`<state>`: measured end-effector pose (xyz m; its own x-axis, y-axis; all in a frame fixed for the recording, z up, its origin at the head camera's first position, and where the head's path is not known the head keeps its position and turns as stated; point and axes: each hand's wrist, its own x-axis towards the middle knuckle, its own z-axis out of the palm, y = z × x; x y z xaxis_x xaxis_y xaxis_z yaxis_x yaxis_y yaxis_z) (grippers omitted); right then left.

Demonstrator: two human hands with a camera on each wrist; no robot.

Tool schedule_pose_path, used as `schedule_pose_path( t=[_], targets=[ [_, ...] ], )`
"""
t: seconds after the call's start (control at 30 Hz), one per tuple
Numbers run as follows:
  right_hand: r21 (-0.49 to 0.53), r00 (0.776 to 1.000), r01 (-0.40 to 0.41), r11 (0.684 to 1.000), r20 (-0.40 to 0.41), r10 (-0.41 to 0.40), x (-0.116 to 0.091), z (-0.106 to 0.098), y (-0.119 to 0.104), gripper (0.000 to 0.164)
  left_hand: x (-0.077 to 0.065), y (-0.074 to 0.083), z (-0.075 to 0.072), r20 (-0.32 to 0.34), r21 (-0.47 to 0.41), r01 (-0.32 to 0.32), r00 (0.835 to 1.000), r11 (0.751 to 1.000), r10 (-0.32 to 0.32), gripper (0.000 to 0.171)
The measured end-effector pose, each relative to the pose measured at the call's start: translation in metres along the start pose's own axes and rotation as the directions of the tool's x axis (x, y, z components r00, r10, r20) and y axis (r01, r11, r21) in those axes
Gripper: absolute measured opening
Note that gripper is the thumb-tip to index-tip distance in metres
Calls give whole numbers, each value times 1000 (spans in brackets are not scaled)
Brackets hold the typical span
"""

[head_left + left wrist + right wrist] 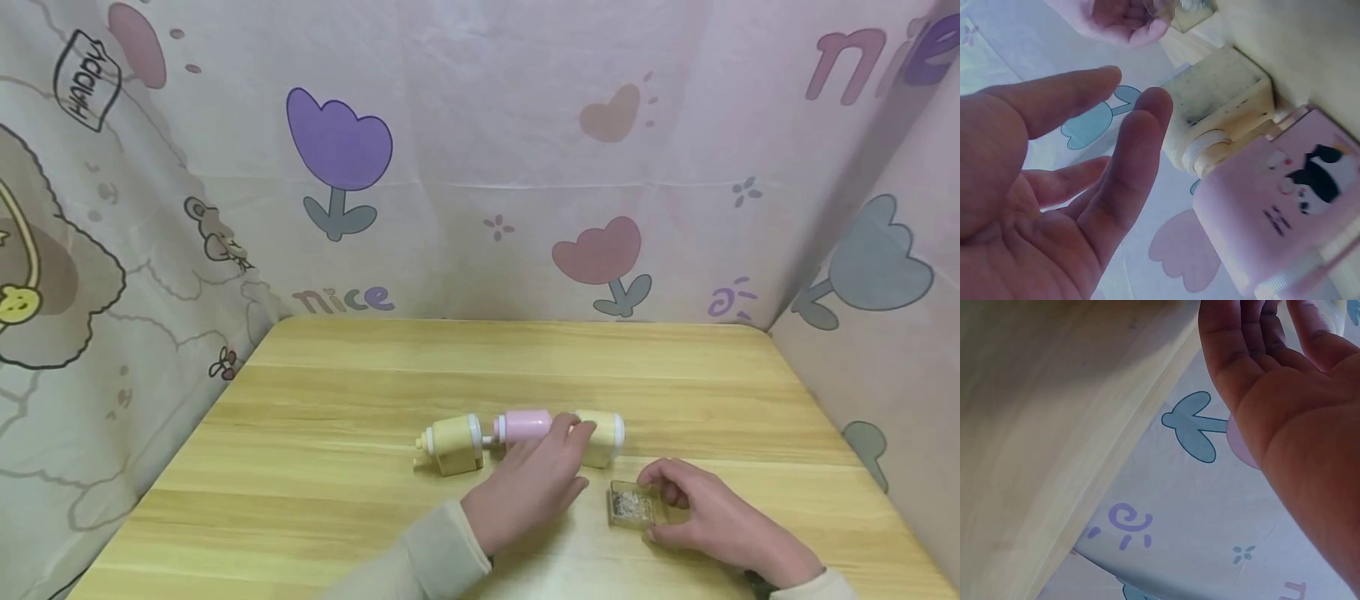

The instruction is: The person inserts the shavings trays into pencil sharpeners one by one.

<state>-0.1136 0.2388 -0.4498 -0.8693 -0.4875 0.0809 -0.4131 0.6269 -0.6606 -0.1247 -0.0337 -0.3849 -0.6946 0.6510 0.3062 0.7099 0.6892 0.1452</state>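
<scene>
My left hand (536, 475) reaches over the row of pencil sharpeners. In the left wrist view its fingers (1129, 156) are loosely bent with nothing between them. Just beyond them are a pink sharpener (1272, 206) with a panda print and a yellow sharpener (1219, 94) with dark smudges on one face. My right hand (712, 517) pinches a small clear drawer (630, 506) between thumb and fingers, low over the table. Pale and grey bits lie inside it. In the right wrist view, the right hand's fingertips run out of the frame.
Another yellow sharpener (453, 446) stands at the left end of the row. The wooden table (337, 367) meets a printed cloth (465, 150) hanging at the back and along both sides.
</scene>
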Motion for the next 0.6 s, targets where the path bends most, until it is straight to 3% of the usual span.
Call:
schedule_pose_path(
  t=[0.07,0.2,0.27,0.47,0.6],
  targets=[
    [12,1000,-11,1000,12,11,0,0,0,50,10,1,3,11,9,15,1000,1000,-15,64],
    [27,1000,-20,999,21,20,0,0,1,51,25,2,10,38,90,35,999,995,-38,62],
    [27,1000,-17,999,19,16,0,0,1,51,31,2,14,50,133,36,998,990,-43,56],
    [31,1000,-6,1000,10,6,-1,2,1,51,41,1,21,85,195,25,995,980,-43,18],
    [14,1000,-13,1000,10,13,-1,1,1,52,45,1,23,78,200,27,996,979,-43,18]
  ],
)
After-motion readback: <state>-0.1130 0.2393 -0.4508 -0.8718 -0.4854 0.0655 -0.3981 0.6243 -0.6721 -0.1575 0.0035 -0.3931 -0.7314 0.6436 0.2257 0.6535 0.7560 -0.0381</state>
